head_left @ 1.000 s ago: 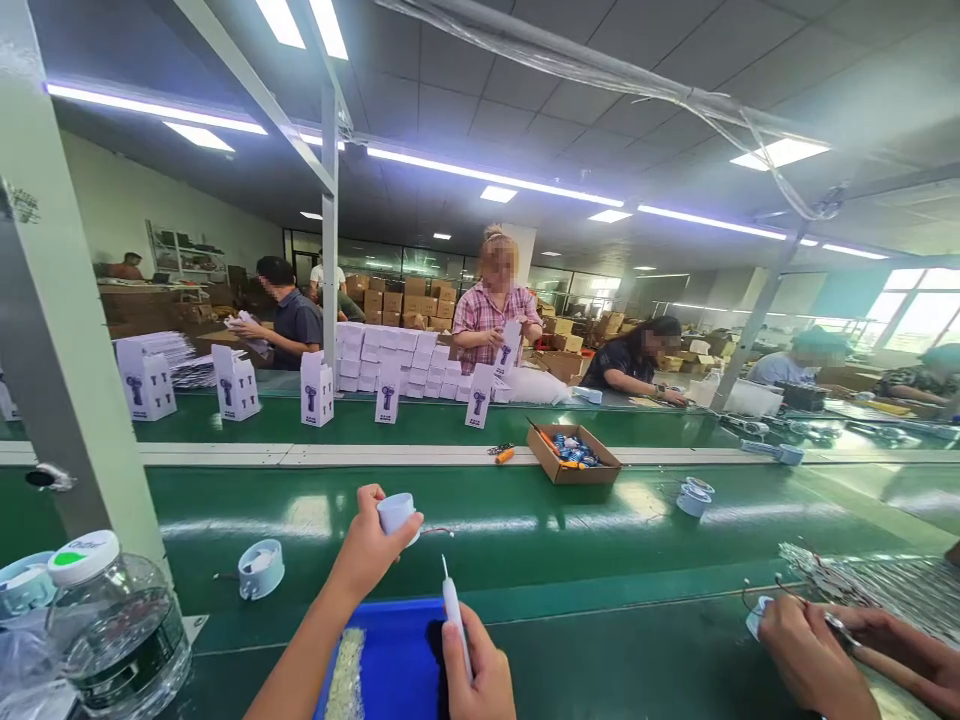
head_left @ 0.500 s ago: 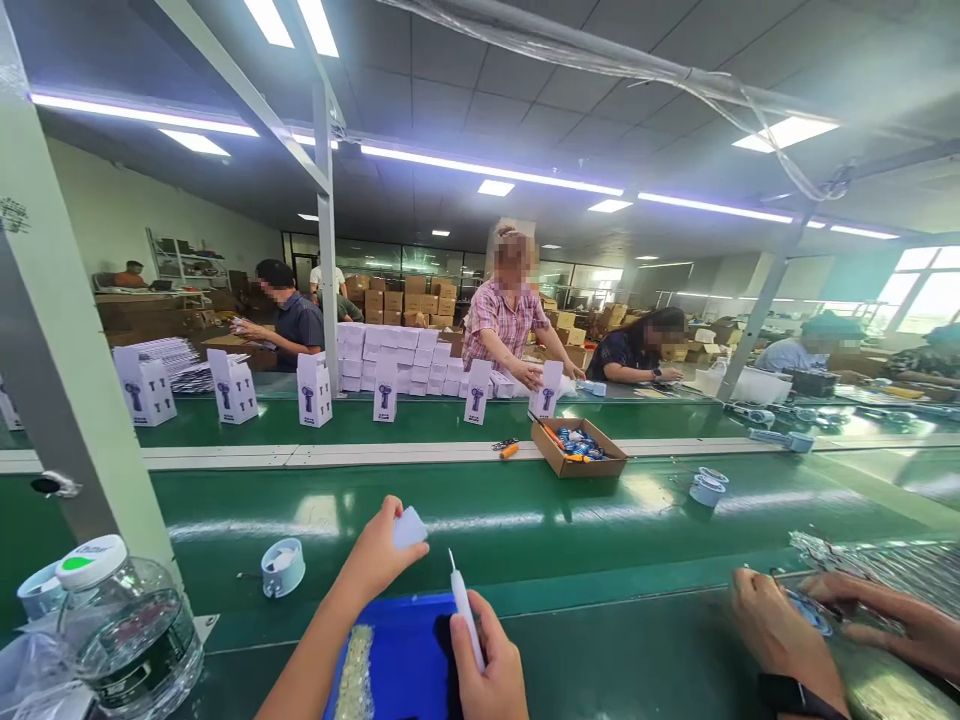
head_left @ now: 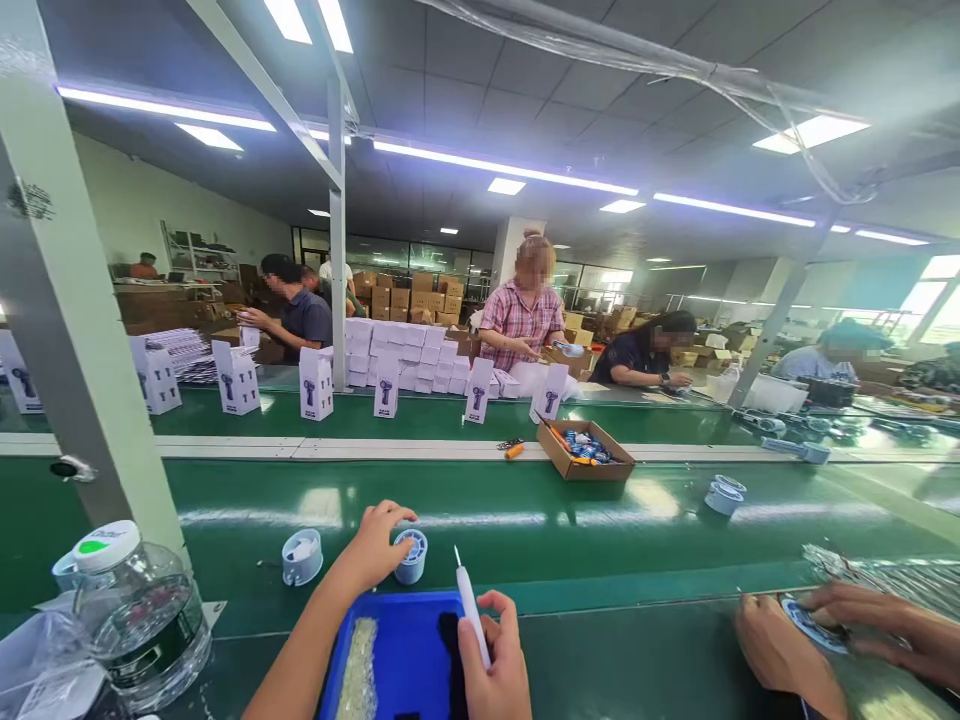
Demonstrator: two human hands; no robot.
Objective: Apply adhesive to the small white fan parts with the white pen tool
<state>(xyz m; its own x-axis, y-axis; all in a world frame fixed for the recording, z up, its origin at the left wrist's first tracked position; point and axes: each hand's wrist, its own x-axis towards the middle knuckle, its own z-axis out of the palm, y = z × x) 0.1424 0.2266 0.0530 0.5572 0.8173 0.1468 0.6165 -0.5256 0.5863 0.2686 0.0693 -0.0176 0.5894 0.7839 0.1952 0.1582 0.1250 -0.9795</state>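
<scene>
My left hand (head_left: 381,545) is over the green belt with its fingers apart. Its thumb is at the rim of a light-blue round housing (head_left: 410,560) with a spoked top, which stands upright on the belt. In my right hand (head_left: 493,650) is a white pen-shaped screwdriver (head_left: 471,610), its thin metal tip pointing up and clear of everything. Just below my hands lies a blue tray (head_left: 412,640). It holds a strip of small pale pieces (head_left: 358,665) and a black item, partly covered by my right hand.
Left of my hands are another light-blue housing (head_left: 302,556) and a water bottle (head_left: 142,610) by a metal post (head_left: 90,300). Ahead stands a cardboard box (head_left: 585,450) of blue parts. A co-worker's hands (head_left: 825,630) work at the right; white boxes (head_left: 315,385) line the far belt.
My left hand has lowered the light-blue housing onto the belt and its fingers have spread. The screwdriver stays in my right hand. The view has shifted slightly left.
</scene>
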